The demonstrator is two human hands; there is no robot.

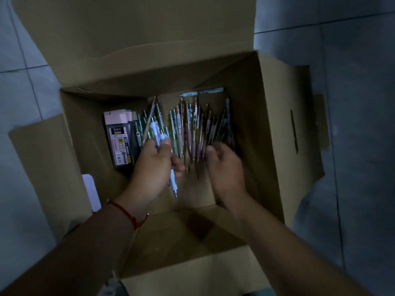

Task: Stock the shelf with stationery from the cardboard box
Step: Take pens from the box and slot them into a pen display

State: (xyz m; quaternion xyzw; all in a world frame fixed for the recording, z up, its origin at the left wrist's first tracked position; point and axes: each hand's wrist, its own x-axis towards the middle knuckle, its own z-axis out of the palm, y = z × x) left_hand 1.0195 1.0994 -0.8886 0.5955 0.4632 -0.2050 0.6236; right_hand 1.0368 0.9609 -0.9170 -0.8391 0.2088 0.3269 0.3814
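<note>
Currently left hand (152, 162) grips a few pens (163, 146) inside the cardboard box (275, 116); right hand (224, 165), fingers curled and blurred, over the pen pile (192, 127), grip unclear.

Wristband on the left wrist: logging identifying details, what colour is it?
Red wristband, seen in the head view.

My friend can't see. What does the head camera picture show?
Two hands reach into an open cardboard box on a tiled floor: the left hand holds a few light blue pens, while the blurred right hand reaches over a loose pile of pens. Pink packets lie at the left.
</note>
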